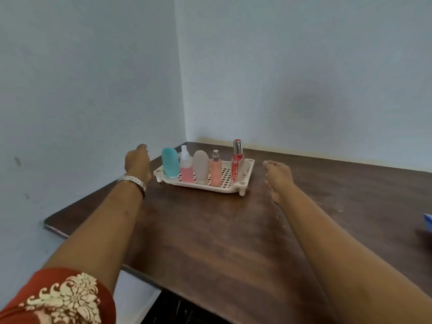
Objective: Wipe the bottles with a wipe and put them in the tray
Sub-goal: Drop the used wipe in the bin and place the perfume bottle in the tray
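Tray (224, 189) holds 5 bottles (201, 167); blue item (427, 220) lies right.

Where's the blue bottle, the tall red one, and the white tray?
blue bottle (170, 162), head view, middle of its body.
tall red bottle (237, 165), head view, its red body.
white tray (248, 173), head view, right-hand rim.

Left hand (136, 163) is stretched forward, loosely curled; right hand (278, 177) is stretched forward, relaxed.

A rust-red sleeve (58, 298) with cream floral embroidery and a silver link wristband (132, 181) are worn.
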